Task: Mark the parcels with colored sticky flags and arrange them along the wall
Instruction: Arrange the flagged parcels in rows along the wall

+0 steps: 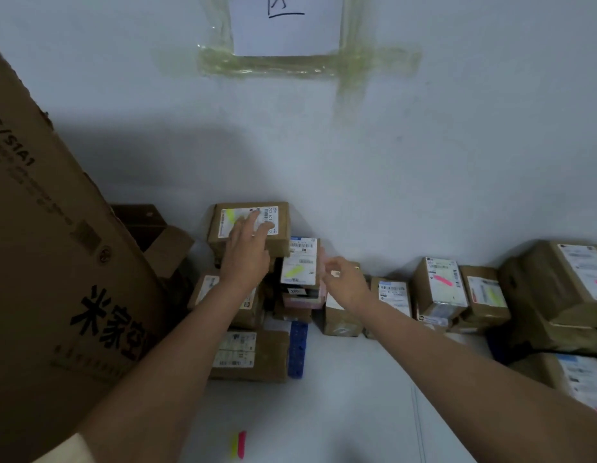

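Down at the bottom edge of the frame, a small pair of sticky flags, one yellow and one pink (pixel 238 445), lies on the white floor (pixel 350 389). Moving up, both bare arms reach in from the lower corners toward the middle. Left of centre, a flat brown cardboard parcel with white labels (pixel 250 355) lies on the floor, a blue perforated block (pixel 297 349) just beside it. Above that, the left hand (pixel 247 243) rests flat, fingers straight and spread, on the top brown cardboard box with a white label and yellow flag (pixel 248 225), which crowns the stack against the wall. The right hand (pixel 340 275), a ring on one finger, hangs loosely curled just right of a smaller box whose label carries a yellow flag (pixel 299 262); whether it pinches anything I cannot tell. Along the right, a box with a pink flag (pixel 441 282) and more labelled parcels line the pale wall (pixel 424 162). Filling the left side stands a tall brown printed carton (pixel 46 245). Top centre, a taped white paper sheet (pixel 287 25) is on the wall.
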`<action>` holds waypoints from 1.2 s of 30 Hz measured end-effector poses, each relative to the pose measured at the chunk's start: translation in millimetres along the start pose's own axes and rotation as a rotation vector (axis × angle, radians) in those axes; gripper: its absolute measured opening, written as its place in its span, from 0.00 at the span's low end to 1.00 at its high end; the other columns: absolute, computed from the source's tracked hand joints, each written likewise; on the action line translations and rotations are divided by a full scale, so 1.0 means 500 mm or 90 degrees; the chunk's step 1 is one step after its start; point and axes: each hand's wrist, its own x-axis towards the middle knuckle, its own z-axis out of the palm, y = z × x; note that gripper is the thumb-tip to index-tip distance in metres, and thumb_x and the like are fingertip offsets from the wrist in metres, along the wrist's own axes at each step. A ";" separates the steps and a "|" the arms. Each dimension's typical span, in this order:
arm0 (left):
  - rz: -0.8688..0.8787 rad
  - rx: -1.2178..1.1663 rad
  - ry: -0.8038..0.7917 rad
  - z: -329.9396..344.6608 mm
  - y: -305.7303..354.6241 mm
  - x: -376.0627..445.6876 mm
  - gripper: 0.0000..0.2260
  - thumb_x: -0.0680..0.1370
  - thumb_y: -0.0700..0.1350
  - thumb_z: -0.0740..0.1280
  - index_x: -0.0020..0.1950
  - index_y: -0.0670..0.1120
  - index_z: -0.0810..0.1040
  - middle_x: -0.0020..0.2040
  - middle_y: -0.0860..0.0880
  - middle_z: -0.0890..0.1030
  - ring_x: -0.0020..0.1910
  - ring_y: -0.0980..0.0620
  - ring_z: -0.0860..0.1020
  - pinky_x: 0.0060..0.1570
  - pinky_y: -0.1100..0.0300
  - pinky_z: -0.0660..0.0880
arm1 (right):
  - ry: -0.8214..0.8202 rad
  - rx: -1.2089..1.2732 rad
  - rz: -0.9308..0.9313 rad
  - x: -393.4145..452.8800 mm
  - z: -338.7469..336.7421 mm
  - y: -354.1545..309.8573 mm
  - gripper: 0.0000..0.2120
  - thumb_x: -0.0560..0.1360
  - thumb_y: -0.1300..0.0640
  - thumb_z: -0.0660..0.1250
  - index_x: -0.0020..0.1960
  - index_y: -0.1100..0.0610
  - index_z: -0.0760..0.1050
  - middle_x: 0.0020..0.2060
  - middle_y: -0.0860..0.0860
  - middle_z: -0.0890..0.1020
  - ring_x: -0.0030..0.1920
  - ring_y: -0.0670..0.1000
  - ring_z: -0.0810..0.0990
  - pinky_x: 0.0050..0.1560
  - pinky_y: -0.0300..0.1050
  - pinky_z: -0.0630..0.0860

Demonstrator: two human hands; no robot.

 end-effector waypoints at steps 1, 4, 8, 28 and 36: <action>0.021 -0.013 0.002 0.009 0.030 -0.007 0.23 0.78 0.38 0.66 0.73 0.49 0.68 0.80 0.47 0.56 0.79 0.44 0.52 0.76 0.45 0.58 | 0.007 0.000 0.013 -0.008 -0.011 0.018 0.14 0.80 0.57 0.64 0.64 0.57 0.73 0.60 0.51 0.78 0.60 0.52 0.77 0.61 0.47 0.74; 0.121 -0.053 0.000 0.046 0.120 -0.027 0.23 0.77 0.36 0.67 0.71 0.47 0.71 0.79 0.45 0.58 0.78 0.43 0.56 0.75 0.46 0.61 | 0.030 0.026 0.056 -0.032 -0.052 0.080 0.15 0.79 0.59 0.65 0.65 0.57 0.73 0.61 0.51 0.77 0.60 0.54 0.77 0.63 0.52 0.74; 0.181 -0.097 -0.084 0.112 0.226 -0.048 0.23 0.76 0.38 0.68 0.70 0.50 0.70 0.79 0.50 0.56 0.76 0.46 0.58 0.73 0.49 0.64 | 0.065 0.008 0.101 -0.059 -0.136 0.163 0.12 0.79 0.59 0.64 0.62 0.56 0.74 0.57 0.51 0.78 0.57 0.53 0.77 0.62 0.51 0.74; 0.054 -0.097 -0.363 0.304 0.333 -0.051 0.18 0.77 0.33 0.65 0.67 0.44 0.74 0.77 0.47 0.60 0.74 0.45 0.64 0.70 0.51 0.68 | 0.219 -0.221 0.247 0.070 -0.341 0.383 0.50 0.70 0.42 0.73 0.78 0.59 0.47 0.77 0.59 0.56 0.75 0.62 0.57 0.72 0.61 0.57; 0.045 -0.109 -0.363 0.325 0.338 -0.050 0.16 0.79 0.33 0.63 0.66 0.42 0.75 0.77 0.46 0.61 0.75 0.45 0.63 0.69 0.53 0.68 | 0.206 -0.212 0.320 0.115 -0.338 0.394 0.57 0.68 0.36 0.72 0.79 0.61 0.41 0.79 0.59 0.51 0.77 0.62 0.53 0.74 0.61 0.53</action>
